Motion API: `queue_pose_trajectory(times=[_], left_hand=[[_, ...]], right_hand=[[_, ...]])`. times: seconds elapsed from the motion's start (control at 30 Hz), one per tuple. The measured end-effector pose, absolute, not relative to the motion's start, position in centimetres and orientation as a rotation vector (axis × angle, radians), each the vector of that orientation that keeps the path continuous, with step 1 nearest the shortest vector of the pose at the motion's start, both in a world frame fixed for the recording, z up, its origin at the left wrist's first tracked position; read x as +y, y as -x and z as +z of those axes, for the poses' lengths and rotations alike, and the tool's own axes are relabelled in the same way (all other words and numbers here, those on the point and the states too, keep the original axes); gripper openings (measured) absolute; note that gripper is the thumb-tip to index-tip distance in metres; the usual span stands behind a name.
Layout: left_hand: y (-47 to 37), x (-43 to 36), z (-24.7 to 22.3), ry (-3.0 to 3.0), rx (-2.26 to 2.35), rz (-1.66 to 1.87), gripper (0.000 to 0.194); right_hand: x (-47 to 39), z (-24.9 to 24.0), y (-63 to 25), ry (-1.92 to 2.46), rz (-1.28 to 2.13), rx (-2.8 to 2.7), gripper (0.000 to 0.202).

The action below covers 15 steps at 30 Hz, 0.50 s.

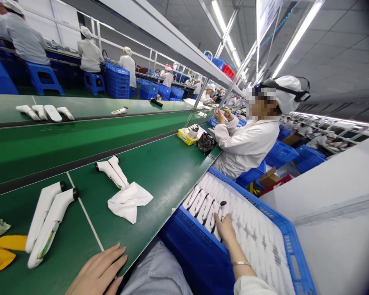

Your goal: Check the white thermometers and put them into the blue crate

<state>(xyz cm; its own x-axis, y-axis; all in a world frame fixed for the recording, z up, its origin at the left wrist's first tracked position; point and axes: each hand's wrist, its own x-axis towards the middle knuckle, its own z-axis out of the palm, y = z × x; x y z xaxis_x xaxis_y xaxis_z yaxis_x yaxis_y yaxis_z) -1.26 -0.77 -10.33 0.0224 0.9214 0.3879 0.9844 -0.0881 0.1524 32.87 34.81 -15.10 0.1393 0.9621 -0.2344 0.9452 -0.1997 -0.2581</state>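
Observation:
My left hand [98, 272] lies flat, fingers stretched, on the near edge of the green workbench [160, 164]. Down to the right, my right hand [225, 230] reaches into a blue crate [290, 246] and has its thumb and fingers around a white handheld device with a black end [223, 203]. Much of that device is hidden by the hand. Several similar white devices [199, 203] stand in a row beside it in the crate's white tray. On the bench, two larger-looking white angled devices [53, 225] with black ends lie side by side, and another pair [113, 172] touches a white cloth [130, 200].
Yellow cloth-like pieces [6, 250] lie at the bench's left. A yellow bin [187, 137] and a black fan [206, 143] stand farther along, near a seated co-worker [249, 139] in white. More white parts [44, 112] rest beyond the green conveyor [64, 143]. A shelf [160, 28] runs overhead.

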Motion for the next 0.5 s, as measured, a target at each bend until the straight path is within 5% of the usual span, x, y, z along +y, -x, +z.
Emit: queue_pose_trajectory(times=[0.5], left_hand=[[1.3,-0.8,-9.2,2.159,-2.13,-0.608,0.041]], right_hand=[[34.0,-15.0,-34.1,2.288,0.633,-2.042,0.05]])
